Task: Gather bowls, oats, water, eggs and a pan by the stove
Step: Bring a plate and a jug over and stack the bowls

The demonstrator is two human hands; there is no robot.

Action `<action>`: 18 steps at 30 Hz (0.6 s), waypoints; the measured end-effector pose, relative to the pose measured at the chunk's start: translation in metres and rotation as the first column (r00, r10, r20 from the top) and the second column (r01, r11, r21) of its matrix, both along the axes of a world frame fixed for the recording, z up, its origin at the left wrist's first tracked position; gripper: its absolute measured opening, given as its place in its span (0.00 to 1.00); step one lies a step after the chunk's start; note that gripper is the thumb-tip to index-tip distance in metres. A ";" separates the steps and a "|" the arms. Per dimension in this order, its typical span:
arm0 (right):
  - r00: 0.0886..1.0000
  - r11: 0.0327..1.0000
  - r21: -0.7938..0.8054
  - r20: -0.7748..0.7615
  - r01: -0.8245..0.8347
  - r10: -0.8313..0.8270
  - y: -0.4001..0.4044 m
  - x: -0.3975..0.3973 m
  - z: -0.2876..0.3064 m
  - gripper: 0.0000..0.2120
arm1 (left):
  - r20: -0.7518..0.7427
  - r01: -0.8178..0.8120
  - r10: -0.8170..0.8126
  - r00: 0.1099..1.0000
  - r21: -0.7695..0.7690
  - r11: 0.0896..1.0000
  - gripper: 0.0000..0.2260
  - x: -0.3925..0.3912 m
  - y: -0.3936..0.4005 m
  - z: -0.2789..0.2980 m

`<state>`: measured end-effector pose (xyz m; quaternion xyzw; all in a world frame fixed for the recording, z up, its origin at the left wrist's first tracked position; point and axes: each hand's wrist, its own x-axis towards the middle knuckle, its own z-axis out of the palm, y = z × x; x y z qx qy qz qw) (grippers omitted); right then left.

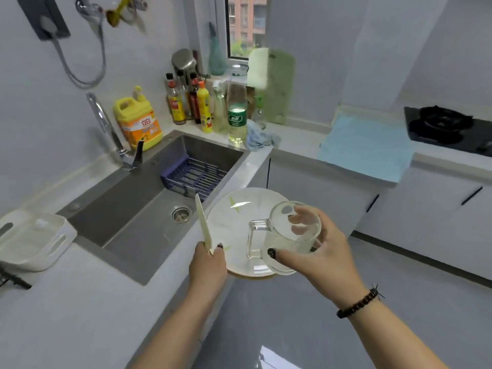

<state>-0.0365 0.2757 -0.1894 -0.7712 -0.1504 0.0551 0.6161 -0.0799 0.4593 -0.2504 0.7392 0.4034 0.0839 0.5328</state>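
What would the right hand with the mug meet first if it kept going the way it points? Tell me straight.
The right hand points up-left, holding the mug over the plate. Going on, it would likely first meet the sink edge, then the bottles; depth is unclear.

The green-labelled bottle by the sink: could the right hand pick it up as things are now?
Probably not yet. The right hand already grips a glass mug, so it has no free fingers, and the green-labelled bottle stands well beyond it across the sink corner.

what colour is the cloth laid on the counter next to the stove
Light blue; the cloth shows best in the head view, draped over the counter edge.
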 end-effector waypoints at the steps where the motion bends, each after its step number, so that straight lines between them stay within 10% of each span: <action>1: 1.000 1.000 -0.002 0.000 0.015 -0.015 -0.015 0.011 0.001 0.35 | 0.005 0.013 -0.013 1.000 0.013 1.000 0.04 0.015 -0.015 0.000; 18: 0.901 0.901 -0.032 0.055 0.433 -0.431 -0.237 0.174 0.017 0.37 | 0.070 0.439 -0.435 0.898 -0.075 0.895 0.06 0.259 -0.228 -0.003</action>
